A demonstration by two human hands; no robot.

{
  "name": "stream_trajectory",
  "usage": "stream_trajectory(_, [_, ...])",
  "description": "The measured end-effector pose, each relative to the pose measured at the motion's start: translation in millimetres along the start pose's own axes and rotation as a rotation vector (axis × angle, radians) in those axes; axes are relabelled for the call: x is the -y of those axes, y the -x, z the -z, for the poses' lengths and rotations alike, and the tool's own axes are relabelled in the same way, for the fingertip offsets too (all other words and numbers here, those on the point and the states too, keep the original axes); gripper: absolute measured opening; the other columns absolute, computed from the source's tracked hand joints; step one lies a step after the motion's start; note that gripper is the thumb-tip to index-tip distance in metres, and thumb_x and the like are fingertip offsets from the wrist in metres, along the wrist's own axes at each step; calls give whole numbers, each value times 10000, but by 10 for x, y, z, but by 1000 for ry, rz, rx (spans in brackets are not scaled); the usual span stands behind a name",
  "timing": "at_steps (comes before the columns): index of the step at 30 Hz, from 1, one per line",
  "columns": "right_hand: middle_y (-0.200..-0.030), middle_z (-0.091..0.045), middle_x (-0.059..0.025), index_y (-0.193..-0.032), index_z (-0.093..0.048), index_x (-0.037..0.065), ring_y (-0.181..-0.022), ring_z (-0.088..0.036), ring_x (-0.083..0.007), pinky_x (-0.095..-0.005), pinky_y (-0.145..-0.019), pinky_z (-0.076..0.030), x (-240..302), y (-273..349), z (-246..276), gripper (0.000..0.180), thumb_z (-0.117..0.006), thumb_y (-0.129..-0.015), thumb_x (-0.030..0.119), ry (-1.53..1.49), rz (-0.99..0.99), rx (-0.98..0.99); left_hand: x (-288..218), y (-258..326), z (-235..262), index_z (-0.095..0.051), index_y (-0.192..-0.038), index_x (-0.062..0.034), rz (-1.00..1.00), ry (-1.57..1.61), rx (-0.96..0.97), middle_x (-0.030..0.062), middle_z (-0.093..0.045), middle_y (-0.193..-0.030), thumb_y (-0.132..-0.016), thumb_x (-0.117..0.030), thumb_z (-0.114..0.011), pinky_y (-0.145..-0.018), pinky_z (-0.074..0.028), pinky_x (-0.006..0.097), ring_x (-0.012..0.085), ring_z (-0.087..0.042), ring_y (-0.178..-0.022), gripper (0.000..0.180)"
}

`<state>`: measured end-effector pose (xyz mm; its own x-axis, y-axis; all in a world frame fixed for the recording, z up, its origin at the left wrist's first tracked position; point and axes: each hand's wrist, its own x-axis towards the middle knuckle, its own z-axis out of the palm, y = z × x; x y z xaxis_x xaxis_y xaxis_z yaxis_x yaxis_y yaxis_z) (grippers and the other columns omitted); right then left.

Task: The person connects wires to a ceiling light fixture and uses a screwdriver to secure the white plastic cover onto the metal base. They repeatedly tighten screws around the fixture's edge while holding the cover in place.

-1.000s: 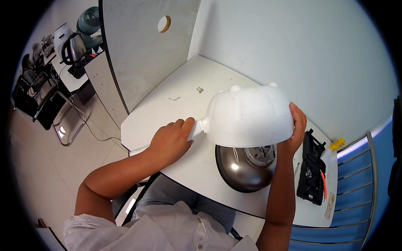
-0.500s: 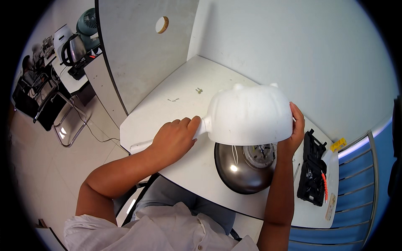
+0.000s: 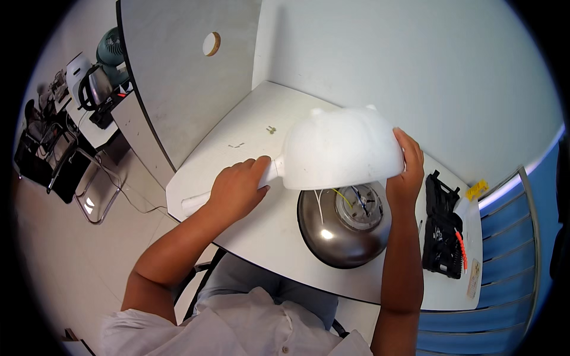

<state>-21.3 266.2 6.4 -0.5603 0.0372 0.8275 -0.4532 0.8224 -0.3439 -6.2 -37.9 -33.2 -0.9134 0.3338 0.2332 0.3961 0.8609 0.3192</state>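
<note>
Far to my left, past the grey partition panel [image 3: 172,71], a metal kettle [image 3: 98,86] sits on a cluttered side bench. My left hand [image 3: 237,190] is closed around the long white handle [image 3: 228,188] of the white moulded plastic housing [image 3: 341,148], fingers wrapped over the top. The housing hangs raised above the white desk [image 3: 249,142], directly over the round shiny metal bowl-shaped base [image 3: 344,228] with its exposed wiring. My right hand [image 3: 407,175] cups the housing's far edge, fingers curled over the rim and thumb beneath, I think. Further right lies an open black tool case [image 3: 442,228]. My worry: the thin loose wires in the base could get pinched or snagged under the housing's rim, and the smooth plastic could slip from my right fingers.
</note>
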Motion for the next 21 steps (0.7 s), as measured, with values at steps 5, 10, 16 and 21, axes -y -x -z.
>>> stream_trajectory(5, [-1229, -617, -122, -1181, -660, 83, -1113, -538, -314, -397, -984, -430, 65, -206, 5, 424, -559, -774, 14, 69, 103, -27, -95, -110, -27, -450, -1276, -80, 38, 95, 80, 164, -635, -1077, -836, -162, -684, -817, -495, 433, 359, -617, -981, 506])
stream_trajectory(10, [-1135, -658, -76, -1139, -685, 142, -997, -578, -299, -392, -868, -497, 189, -485, -92, 416, -600, -747, 31, 82, 221, -13, -41, -84, -40, -432, -1279, -21, 46, 160, 92, 225, -624, -1105, -835, -161, -671, -826, -497, 454, 397, -618, -988, 523])
stream_trajectory(16, [-1102, -656, -18, -1151, -672, 154, -996, -564, -263, -377, -834, -509, 176, -540, -139, 367, -608, -794, 96, 97, 159, 127, 65, -78, -225, -388, -1360, -48, 8, 178, 77, 232, -659, -988, -848, -102, -665, -699, -513, 408, 344, -668, -784, 585])
stream_trajectory(21, [-1189, -623, -42, -1253, -611, 169, -1095, -556, -280, -402, -921, -475, 89, -459, -226, 461, -630, -793, 151, 109, 111, 44, -22, -132, -258, -361, -1401, -69, -46, 221, 66, 202, -658, -924, -847, -86, -668, -630, -506, 383, 289, -657, -671, 634])
